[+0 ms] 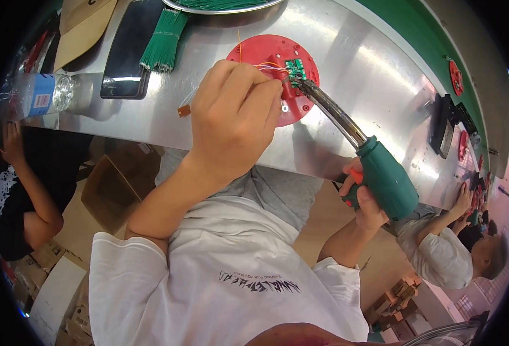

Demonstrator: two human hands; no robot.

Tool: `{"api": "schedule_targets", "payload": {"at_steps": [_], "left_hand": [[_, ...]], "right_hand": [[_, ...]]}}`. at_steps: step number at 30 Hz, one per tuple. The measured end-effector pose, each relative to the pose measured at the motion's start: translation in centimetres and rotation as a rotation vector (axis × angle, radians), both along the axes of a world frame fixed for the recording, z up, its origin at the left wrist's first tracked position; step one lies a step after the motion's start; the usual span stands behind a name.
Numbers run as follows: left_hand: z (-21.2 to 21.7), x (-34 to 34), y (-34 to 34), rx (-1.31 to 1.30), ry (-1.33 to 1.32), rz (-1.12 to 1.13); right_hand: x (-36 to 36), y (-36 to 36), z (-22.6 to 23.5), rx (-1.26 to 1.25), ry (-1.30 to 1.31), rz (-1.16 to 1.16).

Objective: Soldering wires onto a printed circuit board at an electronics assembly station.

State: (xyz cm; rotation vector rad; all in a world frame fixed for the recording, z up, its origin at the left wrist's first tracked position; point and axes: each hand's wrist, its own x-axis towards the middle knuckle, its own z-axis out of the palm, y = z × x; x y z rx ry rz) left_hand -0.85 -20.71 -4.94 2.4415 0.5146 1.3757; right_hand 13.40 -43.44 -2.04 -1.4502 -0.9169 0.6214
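Observation:
My right hand (366, 199) grips the handle of a green soldering gun (388, 177) with red trigger parts. Its metal barrel slants up to the left, and the tip meets the edge of a small green circuit board (296, 68). That board sits on a round red plastic disc (266, 47) lying on the metal table. Over the disc's left part, my left hand (237, 109) has its fingers closed in a pinch on thin wires close to the board. White and orange wires (269, 66) run from the board toward this hand, which hides part of them. The exact pinch point is covered.
Left of the disc lie a bundle of green wires (165, 39), a black phone (126, 52) and a plastic bottle (42, 97). A metal tray (225, 10) of green wires stands behind. Black items (443, 126) lie at right. Other people sit on both sides.

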Motion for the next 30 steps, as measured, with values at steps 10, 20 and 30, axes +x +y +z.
{"api": "schedule_targets", "payload": {"at_steps": [10, 20, 30], "left_hand": [[-0.2, -0.1, 0.1, 0.004, -0.011, -0.017], [0.5, -0.3, -0.1, -0.037, 0.046, -0.038], [0.3, -0.1, -0.1, 0.022, 0.068, -0.005]], "right_hand": [[0.4, 0.0, 0.0, -0.011, 0.076, -0.031], [2.1, 0.3, -0.9, 0.247, 0.108, -0.058], [2.0, 0.8, -1.6, 0.264, 0.277, -0.187]]}}
